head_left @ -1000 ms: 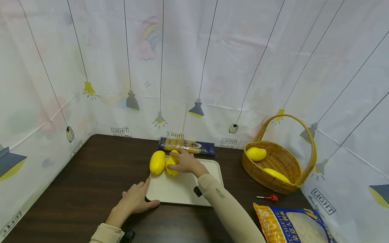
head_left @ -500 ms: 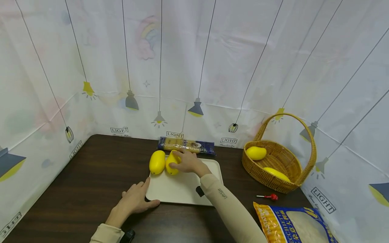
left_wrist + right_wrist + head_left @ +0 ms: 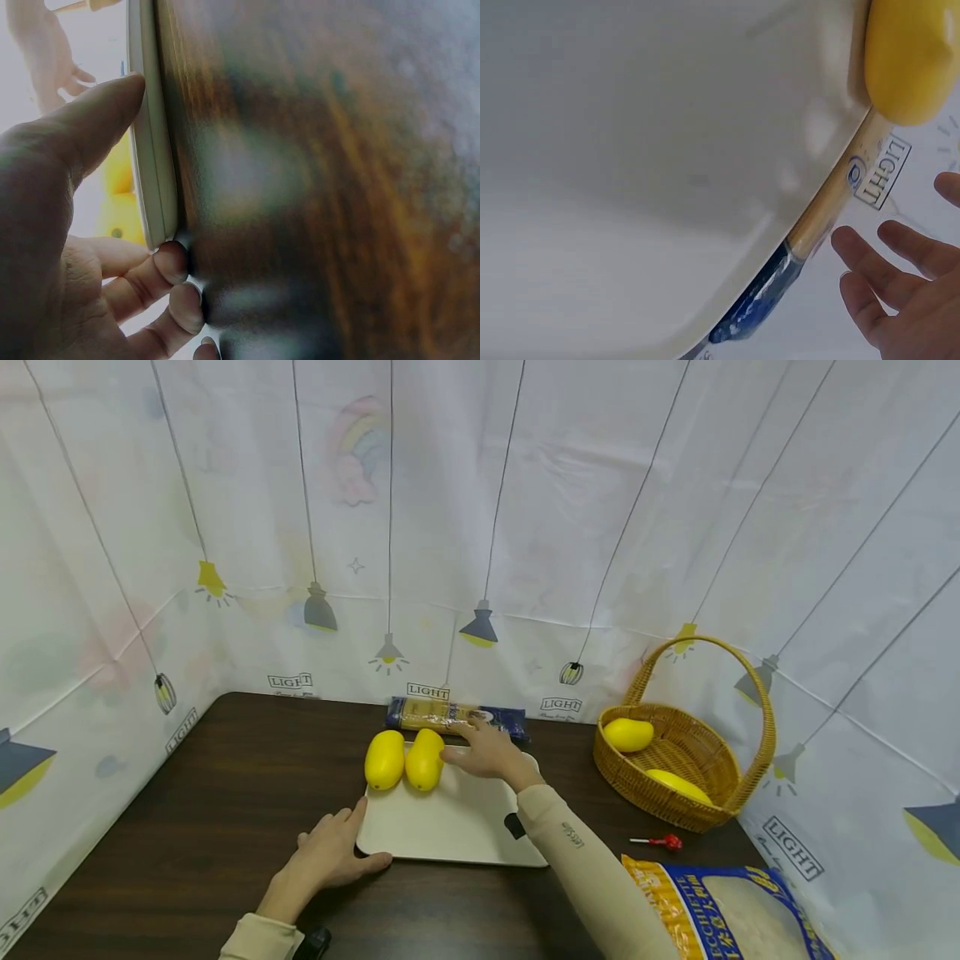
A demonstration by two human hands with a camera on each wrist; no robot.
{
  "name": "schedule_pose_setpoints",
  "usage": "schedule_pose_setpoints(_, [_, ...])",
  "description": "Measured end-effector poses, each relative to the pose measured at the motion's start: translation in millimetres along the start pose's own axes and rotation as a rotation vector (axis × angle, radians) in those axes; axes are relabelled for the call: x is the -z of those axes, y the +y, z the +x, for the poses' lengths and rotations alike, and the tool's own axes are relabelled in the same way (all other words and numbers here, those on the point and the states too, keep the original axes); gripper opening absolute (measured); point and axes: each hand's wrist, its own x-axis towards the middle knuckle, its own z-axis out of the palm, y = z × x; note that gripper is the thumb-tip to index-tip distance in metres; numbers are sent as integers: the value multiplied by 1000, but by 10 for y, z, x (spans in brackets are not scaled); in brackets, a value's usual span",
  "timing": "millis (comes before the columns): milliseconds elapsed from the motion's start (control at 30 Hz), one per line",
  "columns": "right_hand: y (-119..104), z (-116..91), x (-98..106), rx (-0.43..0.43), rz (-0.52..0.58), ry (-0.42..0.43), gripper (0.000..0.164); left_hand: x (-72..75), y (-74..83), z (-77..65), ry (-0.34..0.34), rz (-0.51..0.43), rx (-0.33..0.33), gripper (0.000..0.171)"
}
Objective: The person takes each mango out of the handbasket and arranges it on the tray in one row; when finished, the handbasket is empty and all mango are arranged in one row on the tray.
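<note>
Two yellow mangoes lie side by side at the left end of a cream tray (image 3: 457, 831): the left mango (image 3: 384, 762) by its back left corner, the right mango (image 3: 424, 762) just beside it. My right hand (image 3: 491, 754) hovers over the tray's back right part, fingers spread, holding nothing; its thumb tip is close to the right mango. In the right wrist view, a mango (image 3: 911, 60) sits apart from those fingers. My left hand (image 3: 330, 850) rests at the tray's front left corner, its thumb (image 3: 112, 112) along the front edge and fingertips by the left edge.
A blue and gold spaghetti packet (image 3: 427, 714) lies behind the tray. At right stands a wicker basket (image 3: 652, 797) with a tall handle and two mangoes inside. A red lollipop (image 3: 670, 842) and a large pasta bag (image 3: 735, 906) lie in front of it. A printed curtain (image 3: 480, 510) backs the table.
My right hand has let go of the right mango and moved a little to the right, fingers spreading. The mango stays on the tray beside the other one. The left hand keeps its place.
</note>
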Motion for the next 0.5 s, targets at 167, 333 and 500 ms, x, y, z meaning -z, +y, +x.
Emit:
schedule_pose_setpoints(167, [165, -50, 75, -13, -2, 31, 76, 1, -5, 1, 2, 2, -1, 112])
schedule_pose_setpoints(333, [340, -130, 155, -44, -18, 50, 75, -8, -9, 7, 2, 6, -2, 112])
schedule_pose_setpoints(500, [529, -207, 241, -81, -30, 71, 75, -14, -5, 9, 3, 6, -5, 112])
